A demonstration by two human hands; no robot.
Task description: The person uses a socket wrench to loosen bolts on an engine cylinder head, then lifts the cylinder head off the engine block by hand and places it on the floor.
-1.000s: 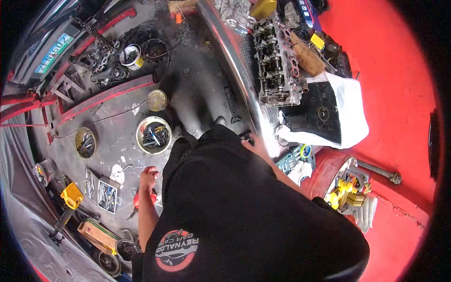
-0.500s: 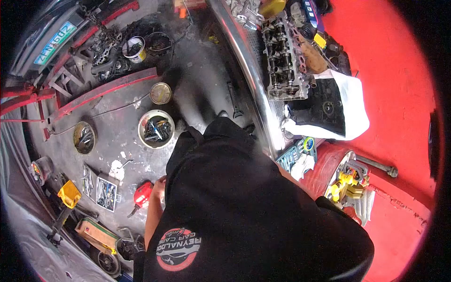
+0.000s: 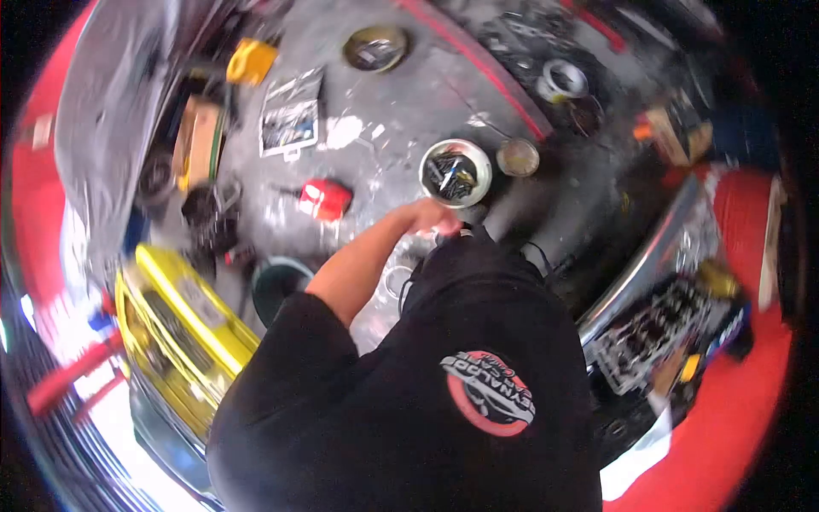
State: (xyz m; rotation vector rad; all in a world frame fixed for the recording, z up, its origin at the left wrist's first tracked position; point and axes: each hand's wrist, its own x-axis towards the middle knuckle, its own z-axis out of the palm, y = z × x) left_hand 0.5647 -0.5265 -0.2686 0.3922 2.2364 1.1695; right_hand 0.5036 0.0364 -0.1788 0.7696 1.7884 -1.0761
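Note:
My left hand (image 3: pixel 437 218) is in front of my body, just below the rim of a white bucket (image 3: pixel 485 175) that holds dark metal parts. Motion blur smears its fingers, so I cannot make out whether it holds anything. My right hand is out of the picture. A round tin (image 3: pixel 518 158) stands right of the bucket. On the floor to the left lie a red container (image 3: pixel 325 200) and an open case of tools (image 3: pixel 290 119).
An engine cylinder head (image 3: pixel 653 328) rests on a metal-edged surface at the right. At the left are a yellow car part (image 3: pixel 192 299), a dark green bucket (image 3: pixel 280 288) and a cardboard box (image 3: pixel 198 141). A red beam (image 3: pixel 478 55) crosses the floor ahead.
The view has swung to the left, bringing the yellow car part in. My left hand has come forward from my side toward the white bucket. My right forearm has left the view.

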